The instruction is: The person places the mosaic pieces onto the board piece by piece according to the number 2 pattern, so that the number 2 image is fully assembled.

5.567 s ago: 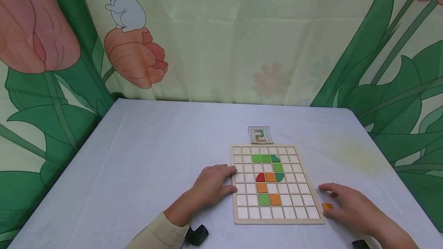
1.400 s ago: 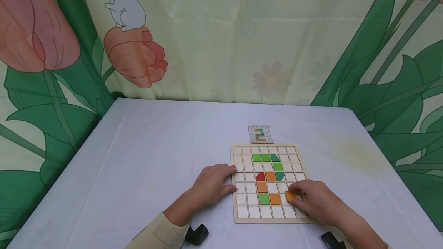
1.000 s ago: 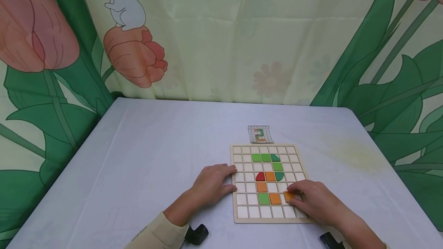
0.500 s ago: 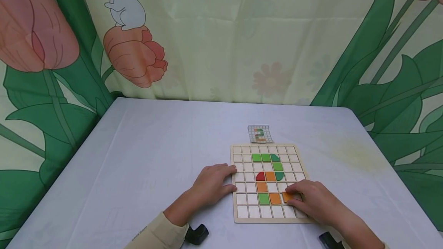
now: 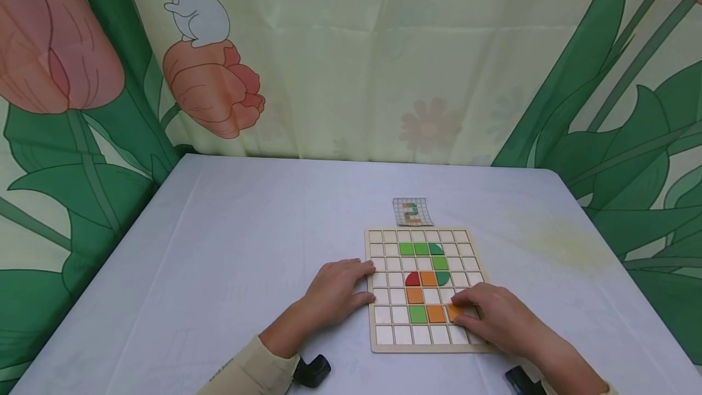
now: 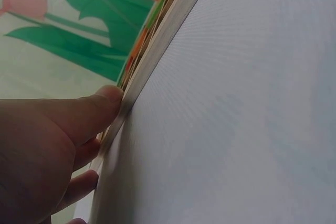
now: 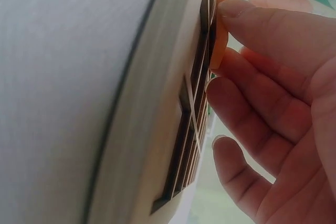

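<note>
A wooden grid board (image 5: 428,349) lies on the table, with green, orange, red and dark green tiles set in its cells. My right hand (image 5: 501,316) pinches an orange square tile (image 5: 453,312) between thumb and fingers, over the second row from the front, just right of another orange tile (image 5: 436,314). In the right wrist view the held tile (image 7: 221,45) is tilted against the grid's dividers. The left hand (image 5: 337,291) touches the board's left edge with thumb and fingertips. Seen from the left wrist, its thumb (image 6: 109,97) lies against the rim.
Behind the board lies a small pattern card (image 5: 412,212) with a coloured figure on a grid. The white-covered table (image 5: 263,218) reaches back to a printed curtain (image 5: 356,78). Black wrist devices (image 5: 312,372) sit at both wrists.
From the board's right side, the right hand has brought the orange tile over the board, then edged it slightly left toward the neighbouring orange tile. The left hand stays at the edge.
</note>
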Tool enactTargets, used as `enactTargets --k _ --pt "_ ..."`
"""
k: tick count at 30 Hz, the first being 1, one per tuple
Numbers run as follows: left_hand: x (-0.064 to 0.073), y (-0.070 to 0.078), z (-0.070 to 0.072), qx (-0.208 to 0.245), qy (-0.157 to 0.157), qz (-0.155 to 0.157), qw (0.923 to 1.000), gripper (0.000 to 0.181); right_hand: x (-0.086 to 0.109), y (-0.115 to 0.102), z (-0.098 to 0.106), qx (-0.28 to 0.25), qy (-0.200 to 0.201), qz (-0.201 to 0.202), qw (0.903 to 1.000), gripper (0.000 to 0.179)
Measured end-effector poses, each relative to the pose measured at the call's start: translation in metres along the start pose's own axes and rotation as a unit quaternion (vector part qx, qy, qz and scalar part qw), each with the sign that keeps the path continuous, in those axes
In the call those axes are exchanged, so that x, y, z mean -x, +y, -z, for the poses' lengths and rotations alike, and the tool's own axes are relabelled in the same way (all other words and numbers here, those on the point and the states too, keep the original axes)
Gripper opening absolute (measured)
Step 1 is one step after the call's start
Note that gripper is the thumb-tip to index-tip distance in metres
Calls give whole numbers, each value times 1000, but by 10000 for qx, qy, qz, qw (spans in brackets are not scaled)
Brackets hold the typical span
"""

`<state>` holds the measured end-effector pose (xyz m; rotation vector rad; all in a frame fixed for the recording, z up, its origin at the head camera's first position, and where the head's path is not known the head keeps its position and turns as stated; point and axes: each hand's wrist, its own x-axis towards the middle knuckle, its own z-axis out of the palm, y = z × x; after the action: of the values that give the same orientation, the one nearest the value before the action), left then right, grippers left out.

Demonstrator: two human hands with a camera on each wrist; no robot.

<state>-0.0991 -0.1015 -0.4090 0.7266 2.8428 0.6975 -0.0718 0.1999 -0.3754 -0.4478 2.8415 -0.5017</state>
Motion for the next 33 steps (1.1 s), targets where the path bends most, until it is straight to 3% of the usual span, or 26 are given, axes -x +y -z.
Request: enactTargets --k 11,19,33 --pt "0 2 3 24 9 26 10000 50 0 0 -1 -38 32 127 9999 23" --pt "-1 2 2 -26 -32 93 9999 50 -2 -1 -1 -10 -34 -3 10000 24" --pt "1 0 2 -2 93 -102 9999 49 1 0 0 -34 53 142 9999 26"
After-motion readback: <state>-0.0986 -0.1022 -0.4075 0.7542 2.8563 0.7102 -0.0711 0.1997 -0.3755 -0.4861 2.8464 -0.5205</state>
